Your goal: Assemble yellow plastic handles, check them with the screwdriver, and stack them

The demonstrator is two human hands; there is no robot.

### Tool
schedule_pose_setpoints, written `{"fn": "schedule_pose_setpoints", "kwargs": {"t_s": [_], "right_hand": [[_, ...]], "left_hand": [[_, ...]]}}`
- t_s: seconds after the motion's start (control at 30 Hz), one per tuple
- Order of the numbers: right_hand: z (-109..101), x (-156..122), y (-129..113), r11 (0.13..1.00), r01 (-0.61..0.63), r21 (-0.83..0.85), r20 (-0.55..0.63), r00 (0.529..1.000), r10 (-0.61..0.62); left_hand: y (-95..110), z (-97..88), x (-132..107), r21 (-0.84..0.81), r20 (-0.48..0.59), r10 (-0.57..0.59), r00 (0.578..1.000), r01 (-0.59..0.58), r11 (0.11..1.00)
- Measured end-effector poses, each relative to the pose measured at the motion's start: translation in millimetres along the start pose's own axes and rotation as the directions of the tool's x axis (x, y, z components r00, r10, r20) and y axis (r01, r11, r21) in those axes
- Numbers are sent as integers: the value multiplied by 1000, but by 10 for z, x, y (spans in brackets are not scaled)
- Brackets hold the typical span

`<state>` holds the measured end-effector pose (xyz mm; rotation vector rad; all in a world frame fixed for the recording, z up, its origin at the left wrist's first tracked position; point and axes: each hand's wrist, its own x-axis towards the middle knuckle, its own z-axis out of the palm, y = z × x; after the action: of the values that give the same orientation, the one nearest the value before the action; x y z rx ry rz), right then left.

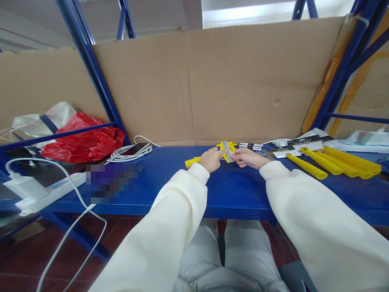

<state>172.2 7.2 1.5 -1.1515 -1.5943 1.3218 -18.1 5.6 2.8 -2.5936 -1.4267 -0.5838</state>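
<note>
A yellow handle sticks out to the left from under my left hand, whose fingers are curled over it. The left index finger reaches the edge of a small flat grey-white piece. My right hand pinches this piece from the other side between thumb and fingers. Several small yellow parts show right behind the piece; the hands partly hide them. Both hands are close together over the far part of the blue table.
Several yellow tube handles lie at the right, beside black-and-white labelled packets. Black-and-white striped items sit behind my right hand. To the left are a coiled white cable, a phone, a red bag and a power strip. Cardboard walls the back.
</note>
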Motion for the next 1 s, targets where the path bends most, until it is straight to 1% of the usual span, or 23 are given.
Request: {"fn": "schedule_pose_setpoints", "kwargs": {"t_s": [0.23,0.47,0.8,0.93,0.97,1.0], "right_hand": [[-9,2,4,1000,2,-2,-1,1000,-2],[-8,-16,-13,999,-18,-28,-35,999,17],[-40,-24,-8,999,1,-54,-2,1000,-2],[-101,-53,-47,996,-51,-69,55,997,55],[-132,-56,-61,996,-54,-67,49,997,57],[-171,-54,-71,997,-44,-63,14,999,45]], "left_hand": [[-4,-14,7,19,18,-13,1000,13,1000],[-33,15,22,15,47,25,999,-26,1000],[-23,9,23,-2,52,37,998,-37,999],[-13,0,25,-3,55,31,998,-31,1000],[-13,-3,27,-5,55,25,998,-25,1000],[-14,-7,30,-7,54,19,998,-18,1000]]}}
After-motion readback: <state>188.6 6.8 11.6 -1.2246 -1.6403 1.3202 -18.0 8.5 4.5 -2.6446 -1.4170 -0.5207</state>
